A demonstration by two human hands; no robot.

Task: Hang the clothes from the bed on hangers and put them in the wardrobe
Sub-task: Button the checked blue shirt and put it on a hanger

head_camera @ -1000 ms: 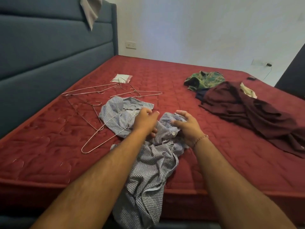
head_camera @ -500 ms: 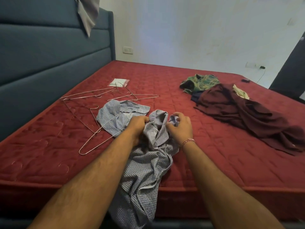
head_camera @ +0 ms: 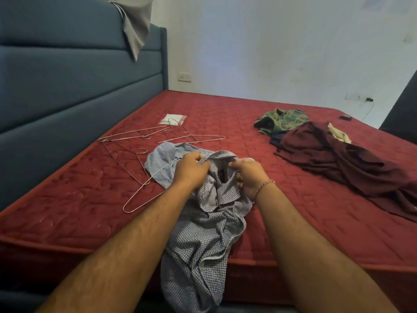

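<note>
A blue-and-white checked shirt (head_camera: 203,233) lies bunched at the near edge of the red mattress (head_camera: 79,211) and hangs over its side. My left hand (head_camera: 191,170) grips a fold of the shirt near its top. My right hand (head_camera: 247,175) grips the cloth right beside it, and the fabric is gathered up between them. A wire hanger (head_camera: 144,190) lies partly under the shirt's left part. Several more wire hangers (head_camera: 162,136) lie spread behind it.
A maroon garment (head_camera: 338,163) lies in a heap at the right, with a green patterned shirt (head_camera: 282,119) and a pale cloth (head_camera: 338,134) by it. A small plastic packet (head_camera: 173,119) sits beyond the hangers. The blue headboard (head_camera: 67,86) runs along the left, a grey cloth (head_camera: 135,23) draped over it.
Both hands have pulled closer together and bunched the shirt's upper part up between them. The view has tilted up a little.
</note>
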